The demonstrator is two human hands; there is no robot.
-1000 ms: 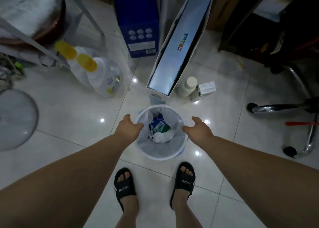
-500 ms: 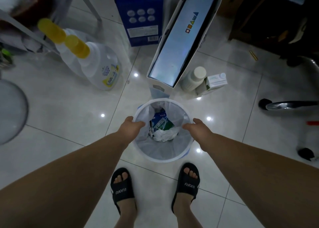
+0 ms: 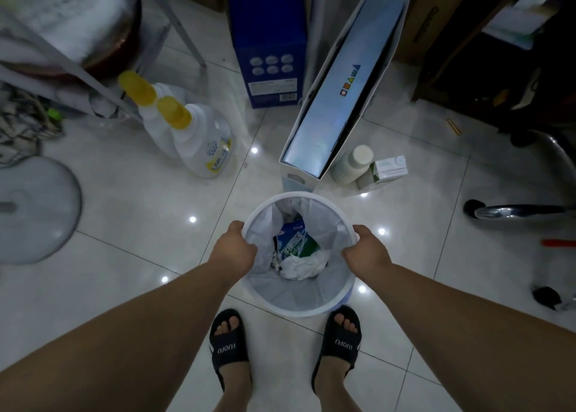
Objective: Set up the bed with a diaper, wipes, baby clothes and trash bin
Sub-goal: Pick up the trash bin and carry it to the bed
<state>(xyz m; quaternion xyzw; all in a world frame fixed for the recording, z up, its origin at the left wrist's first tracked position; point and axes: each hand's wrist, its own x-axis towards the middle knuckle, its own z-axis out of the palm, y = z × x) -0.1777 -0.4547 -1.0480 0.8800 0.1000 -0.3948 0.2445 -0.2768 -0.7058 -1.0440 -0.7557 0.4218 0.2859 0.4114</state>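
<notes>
- Gripping the trash bin (image 3: 299, 299) by its white rim, we are holding it at centre frame, just above our sandalled feet (image 3: 229, 340) on the tiled floor (image 3: 124, 230).
- Our left hand (image 3: 234, 249) is curling over the rim's left side and our right hand (image 3: 366, 251) over its right side; the fingers are wrapping down round the edge, mostly hidden behind the knuckles.
- Inside, the white liner (image 3: 330, 224) is holding a blue-and-green carton (image 3: 294, 240) and crumpled white paper (image 3: 304, 263).
- We are judging this as the fetch-the-bin step; whether the base is sitting on the tiles or hanging just above them, we cannot tell.
- Next, we are expecting a level carry to the bed, which is not in view, keeping the rim even so nothing tips out.
- Just beyond the bin, a tall white box (image 3: 339, 99) is leaning, with yellow-capped jugs (image 3: 199, 137) at upper left and a chair base (image 3: 514, 212) at right to steer past.
</notes>
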